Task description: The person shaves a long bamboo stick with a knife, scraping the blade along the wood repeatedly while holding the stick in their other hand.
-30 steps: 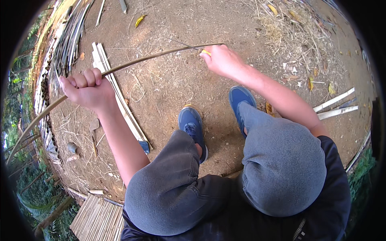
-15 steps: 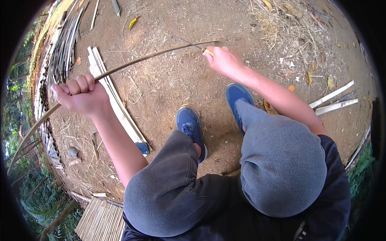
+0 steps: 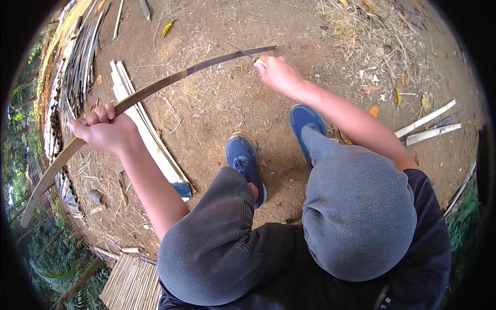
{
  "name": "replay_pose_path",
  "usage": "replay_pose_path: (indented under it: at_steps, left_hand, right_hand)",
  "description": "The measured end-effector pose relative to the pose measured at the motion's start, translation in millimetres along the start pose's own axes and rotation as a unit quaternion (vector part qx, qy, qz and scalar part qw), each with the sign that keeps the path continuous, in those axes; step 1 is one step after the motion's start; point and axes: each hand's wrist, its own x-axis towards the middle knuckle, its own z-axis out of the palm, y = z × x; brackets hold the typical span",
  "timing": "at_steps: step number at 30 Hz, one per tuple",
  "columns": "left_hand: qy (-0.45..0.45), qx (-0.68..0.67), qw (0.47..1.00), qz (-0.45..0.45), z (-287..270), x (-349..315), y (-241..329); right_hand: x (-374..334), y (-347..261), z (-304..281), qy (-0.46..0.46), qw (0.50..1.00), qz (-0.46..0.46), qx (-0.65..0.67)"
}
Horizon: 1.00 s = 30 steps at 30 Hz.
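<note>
A long split bamboo strip (image 3: 160,83) runs slantwise from the lower left up to the middle, its broad face showing. My left hand (image 3: 107,130) is closed around it toward its left end, knuckles up. In my right hand (image 3: 281,75) is a knife (image 3: 261,61) with a yellow handle, most of which the fingers cover. The thin dark blade points up and left and crosses the strip close to its far tip. Whether the edge touches the strip I cannot tell.
Pale split bamboo pieces (image 3: 147,132) lie left of my feet, beside a dark blue flat object (image 3: 182,189). Many long strips (image 3: 82,62) are stacked at the far left. Dry shavings (image 3: 369,41) cover the upper right ground. A slatted bamboo mat (image 3: 132,284) sits at the lower left.
The strip has turned over its length, showing a wider face than before, and its left end has shifted right. My right hand with the knife has moved slightly left and up.
</note>
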Motion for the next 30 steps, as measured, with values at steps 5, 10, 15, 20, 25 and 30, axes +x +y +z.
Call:
replay_pose_path:
  at_steps: [5,10,15,20,25,30]
  left_hand:
    - [0.020,0.000,1.000,0.008,-3,0,-3]
    - [0.013,-0.010,1.000,0.005,-2,2,-3]
    - [0.001,-0.009,1.000,0.004,-1,0,-2]
    - [0.012,0.003,1.000,0.012,-4,7,-2]
    - [0.000,-0.005,1.000,0.000,0,5,-6]
    - [0.010,-0.002,1.000,0.003,-13,7,-4]
  right_hand:
    - [-17,-34,0,0.013,0.998,-0.059,0.004]
    - [8,-2,-12,-0.040,0.996,0.068,-0.035]
    - [0,0,-2,-0.009,0.999,-0.001,-0.046]
    - [4,-6,2,-0.002,0.999,0.013,-0.033]
    - [21,67,13,0.001,0.994,0.102,-0.041]
    - [-13,-7,6,0.018,1.000,0.000,0.004]
